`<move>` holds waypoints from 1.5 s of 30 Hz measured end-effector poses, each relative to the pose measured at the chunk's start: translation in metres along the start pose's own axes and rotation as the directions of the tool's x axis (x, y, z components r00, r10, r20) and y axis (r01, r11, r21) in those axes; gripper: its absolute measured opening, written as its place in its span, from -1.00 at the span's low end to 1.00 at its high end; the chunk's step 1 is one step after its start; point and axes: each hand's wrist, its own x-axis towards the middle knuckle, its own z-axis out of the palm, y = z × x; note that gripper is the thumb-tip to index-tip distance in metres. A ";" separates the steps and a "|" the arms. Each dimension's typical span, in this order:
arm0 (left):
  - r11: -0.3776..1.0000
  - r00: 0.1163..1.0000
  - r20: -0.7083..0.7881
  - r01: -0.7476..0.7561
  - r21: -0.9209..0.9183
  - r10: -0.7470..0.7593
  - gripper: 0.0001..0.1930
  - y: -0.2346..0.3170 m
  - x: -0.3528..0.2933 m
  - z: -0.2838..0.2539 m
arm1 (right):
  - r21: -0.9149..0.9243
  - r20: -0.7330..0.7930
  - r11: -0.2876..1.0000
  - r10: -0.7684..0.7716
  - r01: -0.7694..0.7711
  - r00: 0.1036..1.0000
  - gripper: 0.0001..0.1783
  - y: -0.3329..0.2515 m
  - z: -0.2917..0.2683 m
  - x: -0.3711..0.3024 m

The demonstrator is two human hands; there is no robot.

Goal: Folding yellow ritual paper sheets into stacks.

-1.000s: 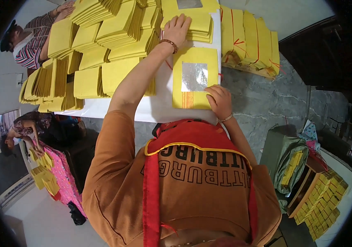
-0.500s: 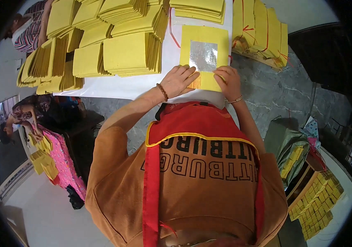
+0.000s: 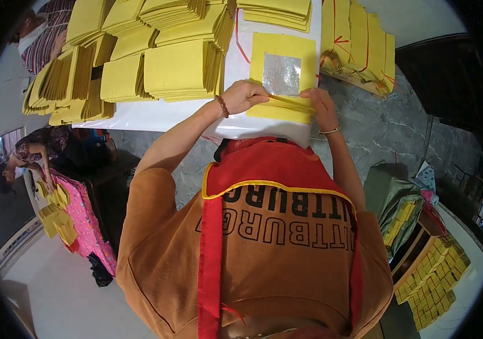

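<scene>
On the white-covered table lies yellow paper with a silver foil square (image 3: 282, 73) on it. My left hand (image 3: 245, 96) pinches the left end of a raised, narrow fold in the yellow paper (image 3: 288, 105), just below the foil. At the fold's other end my right hand (image 3: 323, 106) has its fingers closed on the same paper. More yellow paper shows flat on the near side of the fold. I cannot tell how many sheets lie there.
Folded yellow paper stacks (image 3: 176, 68) crowd the table's left side, and another stack (image 3: 275, 14) lies beyond the foil. Tied yellow bundles (image 3: 360, 45) stand at the right. Two other people are at the left, one beside a pink-covered table (image 3: 86, 212).
My hands, flatter on the paper before, now pinch it. The paper's near part has come up into a narrow fold by the foil's near edge, and the orange print there is hidden.
</scene>
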 end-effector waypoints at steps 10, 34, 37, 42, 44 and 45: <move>0.980 0.981 0.119 0.164 -0.113 -0.151 -0.78 -0.011 0.005 -0.006 | 0.144 -0.023 0.988 0.050 -0.046 0.998 -0.62 0.003 0.002 -0.001; 0.882 0.989 0.022 0.140 -0.450 -0.145 -0.62 0.000 -0.005 -0.012 | -0.032 0.022 0.999 0.029 -0.028 0.999 -0.65 0.016 0.003 -0.008; 0.970 0.976 -0.215 -0.073 -0.234 0.022 -0.55 -0.006 -0.007 -0.008 | 0.396 0.004 0.876 0.297 -0.275 0.955 -0.70 0.027 0.008 -0.006; 0.978 0.953 -0.282 -0.058 0.201 0.115 -0.71 -0.016 0.002 -0.005 | 0.540 0.019 0.798 0.306 -0.268 0.952 -0.69 0.010 -0.005 0.003; 0.978 0.932 -0.335 -0.072 0.194 0.135 -0.73 -0.006 -0.004 -0.010 | 0.358 -0.054 0.933 0.065 -0.042 0.996 -0.66 -0.018 -0.017 0.006; 0.972 0.927 -0.315 -0.152 0.181 0.204 -0.73 0.000 -0.009 -0.014 | 0.145 -0.089 0.969 -0.187 0.198 0.978 -0.62 -0.032 -0.023 0.004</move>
